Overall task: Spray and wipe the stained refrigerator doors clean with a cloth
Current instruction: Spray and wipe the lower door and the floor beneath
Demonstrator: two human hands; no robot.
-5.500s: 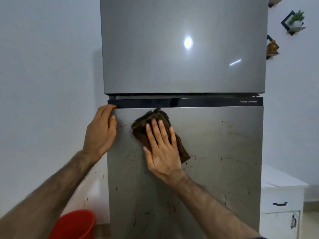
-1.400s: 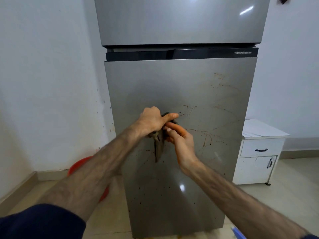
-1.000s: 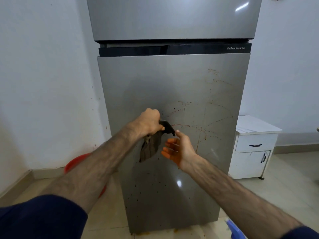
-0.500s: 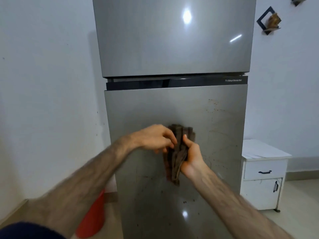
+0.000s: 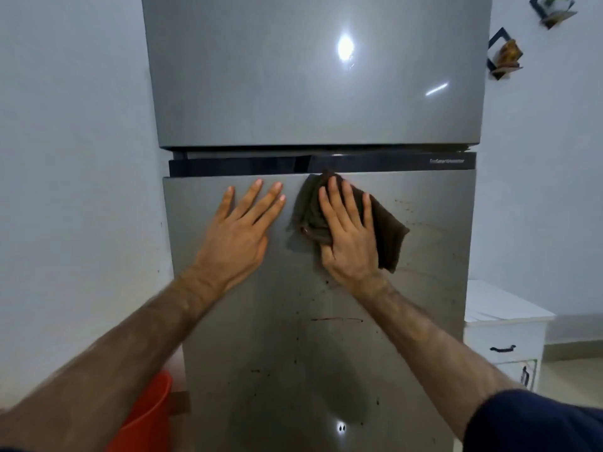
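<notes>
Your right hand (image 5: 347, 243) lies flat with straight fingers, pressing the brown cloth (image 5: 385, 230) against the top of the lower refrigerator door (image 5: 326, 353), just under the dark trim strip (image 5: 241, 166). Your left hand (image 5: 239, 238) rests spread and flat on the door beside it, holding nothing.

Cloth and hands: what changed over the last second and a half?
The cloth went from the left hand to the right hand, which now presses it flat high on the lower door. The left hand let go and rests open on the door beside it. Stains lower down and at the right remain; the red bucket stayed.
</notes>
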